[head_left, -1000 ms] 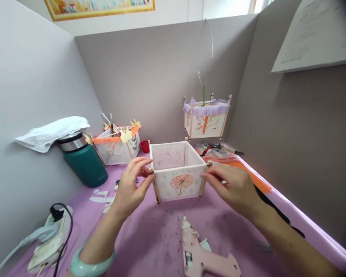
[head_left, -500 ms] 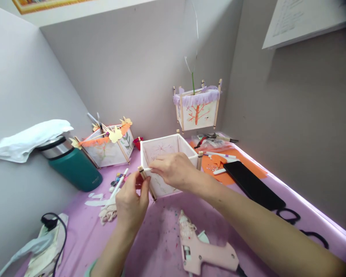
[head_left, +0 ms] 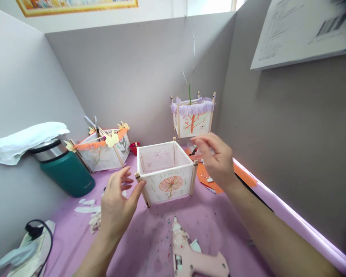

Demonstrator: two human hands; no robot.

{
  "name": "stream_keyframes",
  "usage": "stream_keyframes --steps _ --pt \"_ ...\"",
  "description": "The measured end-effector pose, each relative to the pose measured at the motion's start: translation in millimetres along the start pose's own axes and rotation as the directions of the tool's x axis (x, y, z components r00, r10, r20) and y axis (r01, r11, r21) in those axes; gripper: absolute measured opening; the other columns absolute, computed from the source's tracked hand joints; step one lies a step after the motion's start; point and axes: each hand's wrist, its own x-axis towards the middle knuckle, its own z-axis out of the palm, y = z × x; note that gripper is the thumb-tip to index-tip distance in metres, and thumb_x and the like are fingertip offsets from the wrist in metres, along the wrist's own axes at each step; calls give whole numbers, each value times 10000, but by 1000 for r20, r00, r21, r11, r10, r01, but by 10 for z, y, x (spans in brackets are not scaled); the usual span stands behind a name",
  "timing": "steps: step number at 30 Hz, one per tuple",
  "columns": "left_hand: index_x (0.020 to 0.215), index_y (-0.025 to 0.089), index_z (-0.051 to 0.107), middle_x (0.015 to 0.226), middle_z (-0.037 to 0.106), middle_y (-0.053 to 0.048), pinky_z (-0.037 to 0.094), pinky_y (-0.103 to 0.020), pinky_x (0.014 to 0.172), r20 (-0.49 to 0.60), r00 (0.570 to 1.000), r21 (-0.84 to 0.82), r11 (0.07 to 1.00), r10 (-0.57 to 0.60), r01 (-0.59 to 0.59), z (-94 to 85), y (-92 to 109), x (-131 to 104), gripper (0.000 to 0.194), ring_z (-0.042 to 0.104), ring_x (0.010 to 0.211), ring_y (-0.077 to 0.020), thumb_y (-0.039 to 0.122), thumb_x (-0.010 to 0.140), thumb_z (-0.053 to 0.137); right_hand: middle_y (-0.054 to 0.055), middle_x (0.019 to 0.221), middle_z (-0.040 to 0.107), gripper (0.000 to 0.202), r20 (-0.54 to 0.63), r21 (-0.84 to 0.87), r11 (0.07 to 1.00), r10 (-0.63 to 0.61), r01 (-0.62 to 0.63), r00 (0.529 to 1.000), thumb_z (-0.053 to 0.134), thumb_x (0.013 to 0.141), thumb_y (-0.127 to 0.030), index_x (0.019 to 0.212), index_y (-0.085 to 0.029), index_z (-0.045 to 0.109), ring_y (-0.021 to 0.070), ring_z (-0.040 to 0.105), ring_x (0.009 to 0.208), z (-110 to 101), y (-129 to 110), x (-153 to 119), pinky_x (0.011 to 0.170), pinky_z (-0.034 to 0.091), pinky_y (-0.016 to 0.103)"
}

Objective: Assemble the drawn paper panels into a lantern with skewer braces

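Observation:
A white open box [head_left: 171, 186] with wooden corner posts and an orange flower drawing stands in the middle of the purple table. Beside its front left post is my left hand [head_left: 117, 194], fingers apart, the thumb at the post's top. My right hand [head_left: 216, 156] hovers past the box's right side, fingers apart and slightly curled, with nothing visible in it. A pink glue gun [head_left: 194, 258] lies in front of the box, its nozzle toward it.
At the left are a teal bottle [head_left: 67, 171], a decorated box [head_left: 99, 157] holding brushes and a power strip [head_left: 31, 250]. A purple-fringed box [head_left: 192, 122] hangs by the back wall. Orange paper [head_left: 245, 173] lies at the right, partly behind my right arm.
My right hand has left the box's front left corner and moved right, opening. My left hand has loosened from the post and spread. The view has tilted up.

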Motion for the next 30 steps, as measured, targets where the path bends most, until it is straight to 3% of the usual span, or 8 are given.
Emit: stream_keyframes --steps 1,3,7,12,15,20,25,30 --pt "1153 161 523 1047 597 -91 522 -324 747 -13 998 15 998 69 -69 -17 9 39 422 619 865 -186 375 799 608 57 935 624 199 -39 4 998 67 -67 997 434 935 -275 947 -201 618 175 575 885 -68 91 -41 799 447 336" --pt "1080 177 582 1082 604 -86 472 -361 871 19 979 44 978 204 -205 -30 18 116 309 590 977 -208 340 818 590 60 935 611 189 57 22 996 88 -89 995 472 917 -296 954 -199 630 185 567 899 -121 266 -157 799 445 340" --pt "953 190 636 996 660 -57 459 -320 841 114 957 2 963 267 -269 -3 8 205 174 604 952 -195 298 843 556 60 906 607 256 226 120 990 51 -80 973 415 940 -279 981 -193 653 178 566 886 -8 451 -349 800 445 334" --pt "938 198 653 957 671 -49 464 -296 783 197 961 -107 978 195 -177 -90 5 273 198 612 862 -179 339 830 565 48 842 595 277 190 111 976 162 -185 968 413 942 -305 923 -198 668 166 566 794 119 416 -360 712 455 308" --pt "1036 204 638 1046 653 -60 477 -302 774 203 979 -213 977 26 19 -118 -82 427 312 616 848 -179 411 814 566 55 843 601 273 174 108 981 142 -163 974 413 940 -293 913 -193 665 176 564 816 135 387 -356 715 451 316" --pt "1178 157 569 1167 620 -112 462 -320 848 194 934 -464 811 -299 356 236 -467 867 524 583 1044 -221 508 790 531 59 836 584 265 134 125 985 99 -116 986 418 934 -271 883 -184 664 175 555 804 176 400 -380 713 448 322" --pt "1043 125 652 993 692 -105 477 -298 756 266 919 -453 805 -290 385 666 -697 1150 529 626 888 -212 544 734 555 52 838 576 251 143 142 980 120 -140 982 425 933 -269 902 -198 663 168 549 791 214 476 -404 685 455 305" --pt "862 116 702 708 694 -51 455 -260 589 317 906 -418 817 -280 398 742 -674 1154 484 605 638 -176 553 704 566 47 832 563 279 159 160 965 183 -209 970 407 942 -302 913 -202 665 154 542 732 200 554 -402 612 452 279"
